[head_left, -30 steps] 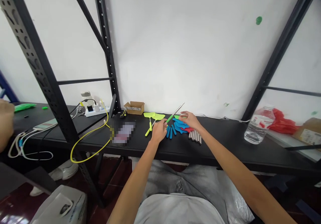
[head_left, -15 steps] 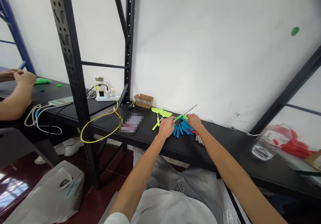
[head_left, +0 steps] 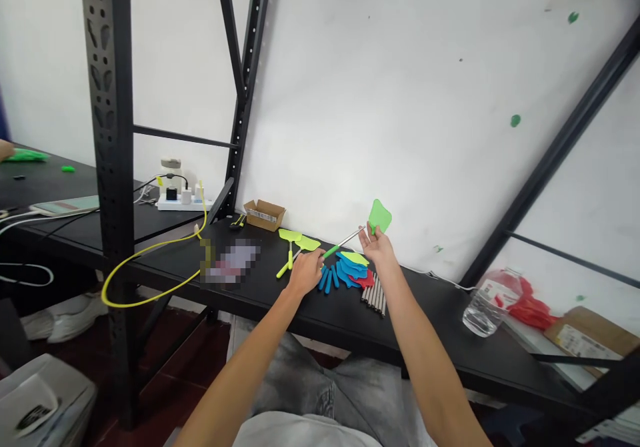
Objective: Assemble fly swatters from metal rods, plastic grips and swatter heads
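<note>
My left hand [head_left: 307, 272] is closed on a green handle [head_left: 331, 251] with a thin metal rod [head_left: 351, 236] sticking out to the upper right. In my right hand [head_left: 379, 247] a green fly swatter head [head_left: 381, 215] is pinched by its base, flat face up. The rod's tip reaches the right fingers; whether it sits in the head I cannot tell. Below the hands lie blue handles [head_left: 328, 279], blue swatter heads [head_left: 351, 270], a yellow-green head [head_left: 356, 258], a red piece [head_left: 367, 279] and several metal rods [head_left: 375, 295]. Yellow-green fly swatters [head_left: 290, 247] lie left of my left hand.
Farther left are a small open cardboard box [head_left: 265, 215], a box cutter [head_left: 238, 221], a blurred-out item [head_left: 233, 262] and a looping yellow cable [head_left: 117, 267]. A black rack post [head_left: 114, 187] rises there. A clear plastic bottle [head_left: 483, 317] lies at the right.
My right hand has lifted the green swatter head above the table, beside the rod's tip. The view has swung right, and the co-worker's arm at the left is mostly out of sight.
</note>
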Demonstrator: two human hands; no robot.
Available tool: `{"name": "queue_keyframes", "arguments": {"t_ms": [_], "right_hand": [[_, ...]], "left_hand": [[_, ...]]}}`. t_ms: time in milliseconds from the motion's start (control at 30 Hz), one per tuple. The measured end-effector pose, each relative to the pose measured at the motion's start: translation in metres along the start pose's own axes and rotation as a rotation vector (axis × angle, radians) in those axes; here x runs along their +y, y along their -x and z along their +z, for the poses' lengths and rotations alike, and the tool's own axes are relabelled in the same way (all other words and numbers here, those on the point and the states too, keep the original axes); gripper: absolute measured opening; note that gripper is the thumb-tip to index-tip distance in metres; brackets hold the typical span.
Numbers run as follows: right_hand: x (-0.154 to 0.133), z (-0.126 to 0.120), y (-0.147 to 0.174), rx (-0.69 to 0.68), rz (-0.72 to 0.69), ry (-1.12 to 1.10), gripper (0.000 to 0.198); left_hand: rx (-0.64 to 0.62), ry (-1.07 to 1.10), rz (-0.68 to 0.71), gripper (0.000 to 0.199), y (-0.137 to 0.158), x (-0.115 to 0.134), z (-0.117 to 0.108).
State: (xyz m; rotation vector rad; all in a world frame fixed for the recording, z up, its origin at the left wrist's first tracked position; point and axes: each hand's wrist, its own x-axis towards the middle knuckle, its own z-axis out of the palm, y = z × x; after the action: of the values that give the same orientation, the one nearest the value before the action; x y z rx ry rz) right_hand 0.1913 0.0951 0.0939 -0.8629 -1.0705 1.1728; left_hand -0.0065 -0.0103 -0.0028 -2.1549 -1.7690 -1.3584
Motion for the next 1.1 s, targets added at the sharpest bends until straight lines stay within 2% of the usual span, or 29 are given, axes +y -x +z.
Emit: {"name": "queue_keyframes", "arguments": {"t_ms": [167,267,467,833,1100], "right_hand": [[0.006,0.018,0.014,-0.022,0.098,-0.39,0.025],[0.004,0.025,0.017,0.004,0.131,-0.52,0.024],[-0.001,0.03,0.02,0.023,0.143,-0.557,0.029],[0.001,0.038,0.024,0.074,0.071,-0.64,0.031],[0.004,0.046,0.035,0.138,-0.067,-0.528,0.019]], "left_hand": [[-0.021,-0.027,0.019,0.031,0.0,-0.002,0.001],[-0.028,-0.053,0.026,0.03,0.0,-0.001,0.0],[-0.048,-0.048,0.045,0.031,0.001,0.004,-0.003],[-0.092,-0.002,0.007,0.031,0.003,0.003,-0.003],[-0.162,-0.058,0.057,0.029,0.004,0.003,-0.001]]}}
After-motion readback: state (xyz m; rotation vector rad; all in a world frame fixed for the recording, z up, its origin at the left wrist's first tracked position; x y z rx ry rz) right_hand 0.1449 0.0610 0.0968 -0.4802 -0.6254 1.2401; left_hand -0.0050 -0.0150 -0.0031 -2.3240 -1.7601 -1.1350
